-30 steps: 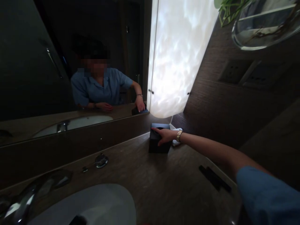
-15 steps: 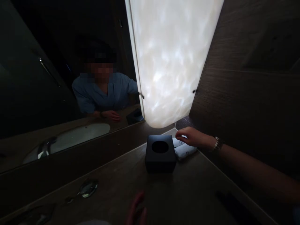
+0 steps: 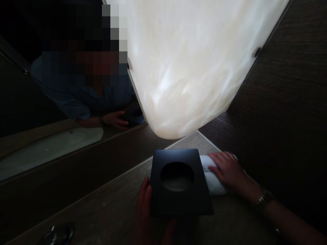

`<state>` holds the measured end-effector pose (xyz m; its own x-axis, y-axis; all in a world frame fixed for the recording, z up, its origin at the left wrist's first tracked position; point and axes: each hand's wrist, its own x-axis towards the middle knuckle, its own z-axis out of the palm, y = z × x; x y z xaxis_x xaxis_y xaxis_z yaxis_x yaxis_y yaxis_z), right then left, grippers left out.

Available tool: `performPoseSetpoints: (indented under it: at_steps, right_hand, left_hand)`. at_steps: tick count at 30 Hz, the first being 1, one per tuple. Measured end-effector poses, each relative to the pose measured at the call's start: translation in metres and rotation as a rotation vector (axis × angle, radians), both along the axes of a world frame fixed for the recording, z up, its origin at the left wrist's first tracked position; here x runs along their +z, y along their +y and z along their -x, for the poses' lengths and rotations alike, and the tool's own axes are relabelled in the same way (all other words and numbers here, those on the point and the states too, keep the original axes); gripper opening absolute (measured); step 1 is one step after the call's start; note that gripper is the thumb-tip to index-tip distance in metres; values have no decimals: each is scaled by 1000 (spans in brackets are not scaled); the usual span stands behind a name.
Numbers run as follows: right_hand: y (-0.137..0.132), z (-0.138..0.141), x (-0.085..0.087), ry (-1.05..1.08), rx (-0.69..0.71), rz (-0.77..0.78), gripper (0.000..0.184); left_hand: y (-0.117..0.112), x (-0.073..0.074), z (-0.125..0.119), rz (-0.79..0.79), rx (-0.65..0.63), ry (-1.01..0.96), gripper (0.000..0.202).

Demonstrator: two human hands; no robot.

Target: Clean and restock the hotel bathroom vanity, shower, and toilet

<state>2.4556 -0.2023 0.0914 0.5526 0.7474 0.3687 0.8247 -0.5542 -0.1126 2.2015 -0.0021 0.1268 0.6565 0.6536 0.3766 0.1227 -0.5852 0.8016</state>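
Note:
A black square box (image 3: 180,190) with a round hole in its top stands on the dark counter (image 3: 107,207) in the corner. My left hand (image 3: 145,214) wraps round the box's near left side, fingers up its side and thumb at the front. My right hand (image 3: 227,170), with a gold watch at the wrist, lies on rolled white towels (image 3: 212,180) just right of the box, fingers curled over them.
A glowing white stone panel (image 3: 194,64) hangs above the corner. A mirror (image 3: 51,112) on the left reflects a person in a blue shirt and the sink. A dark wood wall (image 3: 286,109) closes the right side. A chrome fitting (image 3: 57,233) sits at lower left.
The view has moved in close to the corner. My left hand came up and took hold of the box. My right hand dropped from above the towels onto them.

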Motion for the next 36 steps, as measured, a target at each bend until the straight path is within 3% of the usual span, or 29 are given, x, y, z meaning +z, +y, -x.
performPoseSetpoints:
  at_steps: [4, 9, 12, 14, 15, 16, 19, 21, 24, 27, 31, 34, 36]
  right_hand:
    - [23, -5, 6, 39, -56, 36, 43]
    - [26, -4, 29, 211, -60, 110, 40]
    - [28, 5, 63, 263, 11, -72, 32]
    - [43, 15, 97, 260, 125, -219, 29]
    - [54, 21, 115, 263, 206, -218, 28]
    - [68, 27, 132, 267, 287, -146, 27]
    - [109, 49, 173, 206, 430, 294, 35]
    - [129, 63, 185, 130, 455, 508, 56]
    - [145, 73, 182, 159, 476, 645, 75]
    - [158, 70, 168, 362, 347, 634, 70]
    - [172, 71, 158, 868, 140, 655, 77]
    - [169, 70, 153, 1071, 151, 702, 86]
    - [163, 63, 145, 973, 219, 689, 84]
  left_hand:
    - [17, 7, -25, -92, -70, -17, 54]
    - [30, 20, -33, -56, -148, -6, 58]
    - [23, 27, -30, 62, -174, 18, 62]
    - [14, 29, -30, 115, -186, 12, 64]
    - [10, 30, -31, 124, -189, 1, 65]
    - [5, 31, -31, 124, -187, -12, 66]
    - [-15, 35, -18, 144, -130, -49, 67]
    - [-33, 37, 8, 199, -69, -67, 66]
    - [-65, 35, 70, 320, -3, -43, 57]
    - [-98, 23, 140, 508, 112, -15, 49]
    - [-129, 1, 221, 695, 300, -27, 42]
    - [-140, -12, 262, 776, 467, -49, 42]
    - [-143, -18, 279, 805, 560, -69, 43]
